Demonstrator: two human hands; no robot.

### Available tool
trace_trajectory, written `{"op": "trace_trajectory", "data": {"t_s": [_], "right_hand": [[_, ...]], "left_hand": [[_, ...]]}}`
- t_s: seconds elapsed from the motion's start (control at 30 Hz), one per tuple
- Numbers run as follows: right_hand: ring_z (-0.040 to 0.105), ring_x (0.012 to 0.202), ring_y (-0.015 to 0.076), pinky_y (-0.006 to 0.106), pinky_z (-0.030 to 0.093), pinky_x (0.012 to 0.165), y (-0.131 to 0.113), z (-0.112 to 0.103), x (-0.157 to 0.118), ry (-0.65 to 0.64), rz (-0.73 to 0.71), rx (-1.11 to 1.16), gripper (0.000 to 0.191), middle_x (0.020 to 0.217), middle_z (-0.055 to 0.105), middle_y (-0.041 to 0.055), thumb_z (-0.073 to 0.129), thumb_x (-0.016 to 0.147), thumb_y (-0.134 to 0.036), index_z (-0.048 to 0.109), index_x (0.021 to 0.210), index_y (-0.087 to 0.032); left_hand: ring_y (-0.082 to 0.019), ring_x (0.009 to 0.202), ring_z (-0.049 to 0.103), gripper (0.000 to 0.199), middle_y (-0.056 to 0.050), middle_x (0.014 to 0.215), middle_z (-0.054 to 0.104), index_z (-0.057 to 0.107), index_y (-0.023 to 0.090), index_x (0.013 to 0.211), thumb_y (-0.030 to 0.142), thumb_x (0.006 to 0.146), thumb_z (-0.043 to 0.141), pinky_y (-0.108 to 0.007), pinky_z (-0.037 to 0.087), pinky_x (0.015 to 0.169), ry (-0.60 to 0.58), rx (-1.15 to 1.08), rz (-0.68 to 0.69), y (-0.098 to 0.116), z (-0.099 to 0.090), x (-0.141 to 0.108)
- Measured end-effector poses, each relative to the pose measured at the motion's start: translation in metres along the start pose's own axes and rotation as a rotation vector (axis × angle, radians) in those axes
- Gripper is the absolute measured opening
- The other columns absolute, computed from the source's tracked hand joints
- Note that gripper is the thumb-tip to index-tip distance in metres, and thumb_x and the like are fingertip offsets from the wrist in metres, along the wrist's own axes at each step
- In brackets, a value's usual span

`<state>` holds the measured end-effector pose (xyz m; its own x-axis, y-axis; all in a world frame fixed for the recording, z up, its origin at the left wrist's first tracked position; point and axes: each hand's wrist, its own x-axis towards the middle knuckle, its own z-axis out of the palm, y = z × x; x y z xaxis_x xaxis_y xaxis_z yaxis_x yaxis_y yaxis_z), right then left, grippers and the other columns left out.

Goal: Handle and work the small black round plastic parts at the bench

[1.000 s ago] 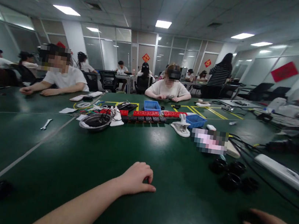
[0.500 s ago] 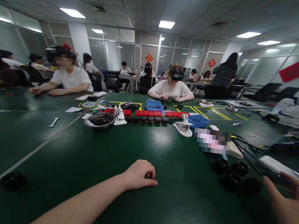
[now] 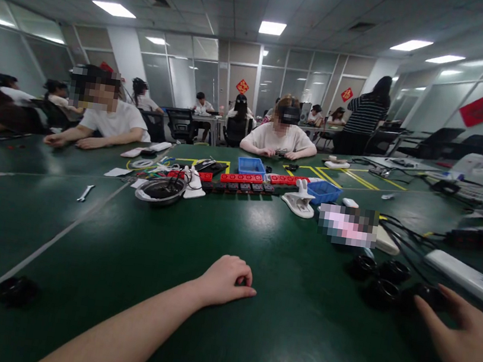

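Note:
My left hand [image 3: 227,281] rests on the green table with its fingers curled in and the thumb stretched out to the right. Nothing shows in it. On the right, my right hand [image 3: 457,325] has its thumb and fingers around a black ring-shaped part [image 3: 431,296], gripping it by the sides. Right beside it sit three similar glossy black parts, among them a near one [image 3: 386,292] and a far one [image 3: 395,270]. One more black part [image 3: 15,291] lies far to the left, beside the pale line on the table.
A bowl of cables [image 3: 160,191], a white clip stand [image 3: 299,201], red and black socket strips [image 3: 242,178] and blue trays [image 3: 323,191] line the middle of the table. A small wrench [image 3: 85,193] lies left. A white power strip [image 3: 471,276] is near my right hand. Co-workers sit opposite.
My right hand has moved in onto the nearest black part, which has shifted to the right, away from the other three. My left hand stays in place. The view has tilted slightly.

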<state>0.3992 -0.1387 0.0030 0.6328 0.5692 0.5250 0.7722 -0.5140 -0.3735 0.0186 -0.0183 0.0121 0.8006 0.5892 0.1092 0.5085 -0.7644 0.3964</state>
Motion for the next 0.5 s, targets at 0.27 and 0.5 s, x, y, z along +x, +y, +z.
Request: {"op": "trace_trajectory", "data": {"t_s": [0.27, 0.5], "right_hand": [[0.051, 0.090, 0.0270, 0.033, 0.042, 0.066, 0.009, 0.001, 0.003, -0.107, -0.095, -0.090, 0.054, 0.097, 0.056, 0.0108, 0.040, 0.063, -0.051, 0.051, 0.103, -0.017], [0.052, 0.089, 0.0284, 0.035, 0.042, 0.067, 0.017, 0.003, 0.016, -0.196, -0.171, -0.075, 0.053, 0.103, 0.053, 0.0104, 0.042, 0.059, -0.051, 0.052, 0.100, -0.019]], "left_hand": [[-0.011, 0.067, 0.047, 0.028, 0.002, 0.067, 0.053, 0.057, 0.018, 0.071, 0.046, 0.072, 0.048, -0.023, 0.033, 0.062, -0.007, 0.003, -0.005, 0.002, -0.002, -0.001], [-0.011, 0.067, 0.047, 0.026, 0.002, 0.066, 0.053, 0.057, 0.019, 0.072, 0.044, 0.072, 0.050, -0.023, 0.033, 0.062, 0.015, 0.024, 0.007, -0.001, 0.001, -0.002]]}}
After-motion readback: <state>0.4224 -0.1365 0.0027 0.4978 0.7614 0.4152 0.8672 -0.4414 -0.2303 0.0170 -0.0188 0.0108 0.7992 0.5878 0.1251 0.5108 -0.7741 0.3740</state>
